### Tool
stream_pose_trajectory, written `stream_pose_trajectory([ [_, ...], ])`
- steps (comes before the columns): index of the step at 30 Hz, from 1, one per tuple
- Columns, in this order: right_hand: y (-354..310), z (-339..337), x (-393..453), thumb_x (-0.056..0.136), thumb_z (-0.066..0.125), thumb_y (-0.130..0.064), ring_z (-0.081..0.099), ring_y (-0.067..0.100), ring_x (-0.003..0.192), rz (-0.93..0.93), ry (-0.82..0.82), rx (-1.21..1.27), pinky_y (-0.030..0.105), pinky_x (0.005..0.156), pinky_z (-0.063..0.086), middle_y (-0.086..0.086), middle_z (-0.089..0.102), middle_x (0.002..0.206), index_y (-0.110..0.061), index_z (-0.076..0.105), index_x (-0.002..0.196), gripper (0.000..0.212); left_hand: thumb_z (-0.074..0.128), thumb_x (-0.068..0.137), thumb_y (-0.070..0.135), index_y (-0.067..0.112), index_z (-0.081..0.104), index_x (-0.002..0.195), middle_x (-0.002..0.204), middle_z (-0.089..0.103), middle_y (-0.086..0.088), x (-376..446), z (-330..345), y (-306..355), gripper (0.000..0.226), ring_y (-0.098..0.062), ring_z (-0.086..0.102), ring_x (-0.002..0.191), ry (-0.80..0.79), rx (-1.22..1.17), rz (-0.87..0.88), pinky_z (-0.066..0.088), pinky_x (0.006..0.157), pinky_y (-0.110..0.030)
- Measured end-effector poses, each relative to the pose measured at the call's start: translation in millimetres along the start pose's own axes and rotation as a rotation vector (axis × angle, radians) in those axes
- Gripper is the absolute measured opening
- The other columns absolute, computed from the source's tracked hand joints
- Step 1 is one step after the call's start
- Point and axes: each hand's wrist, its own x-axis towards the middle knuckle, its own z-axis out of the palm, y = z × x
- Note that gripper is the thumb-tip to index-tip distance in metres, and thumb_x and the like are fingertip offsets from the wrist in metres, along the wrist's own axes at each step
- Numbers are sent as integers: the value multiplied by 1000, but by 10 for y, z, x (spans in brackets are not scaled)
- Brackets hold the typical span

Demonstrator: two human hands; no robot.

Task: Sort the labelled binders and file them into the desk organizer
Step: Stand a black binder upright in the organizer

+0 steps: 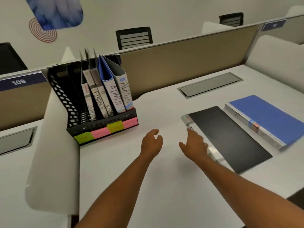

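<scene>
From the head view I see the desk organizer standing at the far left of the counter, against the partition. Its right-hand slots already hold binders: two marked ADMIN at the right end, one marked FINANCE beside them, and more to the left whose labels I cannot read fully. The leftmost slots look unfilled.

Two binders lie flat toward the right edge of the counter: a black binder, and a blue binder just beyond it, nearer that edge and apart from it.

My left hand hovers over bare counter with fingers loosely spread, holding nothing. My right hand is at the black binder's spine, its fingers relaxed and open; whether they touch the spine I cannot tell, but they grip nothing.

I judge the step in hand to be picking up the black binder. The next move calls for closing my right fingers round its spine edge, lifting it, reading the label, which is too blurred here, and choosing the matching slot.
</scene>
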Motion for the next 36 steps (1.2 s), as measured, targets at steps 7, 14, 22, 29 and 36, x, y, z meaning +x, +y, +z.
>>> stream_pose_trajectory([
  [7,653,-58,136,92,56,-52,1,32,152,40,-108,-192,59,115,23,10,1,165,-21,13,155,83,51,99,22,18,51,141,144,53,1,-4,354,127,42,-18,53,126,-39,11,-7,43,109,-35],
  [14,995,-118,272,88,63,-54,31,32,143,38,-175,-198,46,105,45,16,17,162,-8,13,154,94,51,97,21,19,54,137,143,50,-2,111,569,282,40,-19,51,128,7,45,9,44,108,-38],
  [22,918,-221,402,91,56,-26,65,28,100,-123,-173,-422,33,67,42,12,62,119,-4,27,148,68,51,97,22,19,53,137,145,46,-1,104,752,272,40,-18,49,130,-1,61,-14,43,108,-36],
  [29,656,-387,413,92,56,-21,66,26,98,-200,-113,-500,31,68,40,9,66,115,-7,53,122,34,51,98,23,20,53,138,142,51,0,165,790,260,41,-18,54,121,-14,42,-48,44,105,-33],
  [36,174,-898,521,94,59,-28,70,27,84,-271,106,-379,29,61,48,10,72,106,-9,61,118,30,49,97,24,23,51,137,110,67,2,180,848,384,40,-13,63,97,-47,-27,-38,46,71,-22],
])
